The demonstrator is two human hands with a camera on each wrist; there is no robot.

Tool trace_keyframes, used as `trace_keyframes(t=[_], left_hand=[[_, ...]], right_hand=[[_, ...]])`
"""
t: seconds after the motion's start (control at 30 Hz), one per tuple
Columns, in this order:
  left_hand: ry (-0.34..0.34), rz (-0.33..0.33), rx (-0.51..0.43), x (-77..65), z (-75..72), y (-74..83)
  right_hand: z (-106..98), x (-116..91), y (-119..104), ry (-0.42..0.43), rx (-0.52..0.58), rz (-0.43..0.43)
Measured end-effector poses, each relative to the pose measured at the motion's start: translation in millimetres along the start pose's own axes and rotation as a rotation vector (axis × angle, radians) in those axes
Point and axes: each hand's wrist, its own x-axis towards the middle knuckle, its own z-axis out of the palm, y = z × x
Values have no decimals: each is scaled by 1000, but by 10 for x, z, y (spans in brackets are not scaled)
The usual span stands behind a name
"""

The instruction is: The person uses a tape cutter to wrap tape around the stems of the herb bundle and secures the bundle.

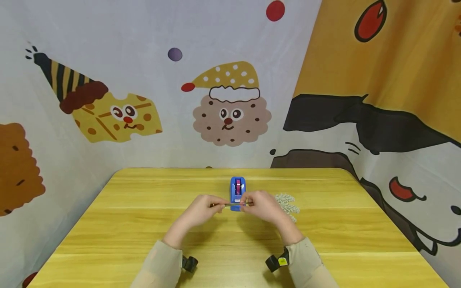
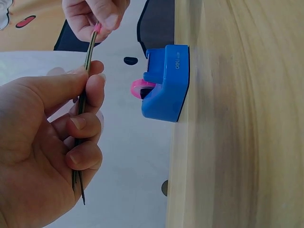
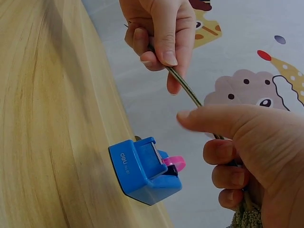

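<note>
A thin bundle of dried flower stems (image 1: 232, 204) runs level between both hands. My left hand (image 1: 199, 210) pinches the bare ends between thumb and forefinger, its other fingers curled along them in the left wrist view. My right hand (image 1: 264, 206) has its fingers curled round the stems nearer the flower heads. Pale green, grainy flower heads (image 1: 287, 203) stick out to the right of that hand. A bit of pink tape (image 2: 97, 27) shows on the stems at the right fingertips. Just behind the hands stands a blue tape dispenser (image 1: 233, 192) with a pink tape roll (image 3: 177, 162).
Everything is over a yellow wood-grain table (image 1: 144, 224). A printed curtain (image 1: 144, 32) with cartoon figures hangs behind the table and at both sides. Small black cameras (image 1: 189, 264) are strapped at both wrists, below the beige sleeves (image 1: 158, 264).
</note>
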Motion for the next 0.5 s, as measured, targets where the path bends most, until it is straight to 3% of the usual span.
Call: trace_keyframes(t=[0.5], left_hand=[[-5,14,-12,-1,13,-24]], right_hand=[[-40,-20,22,-24,111,-18]])
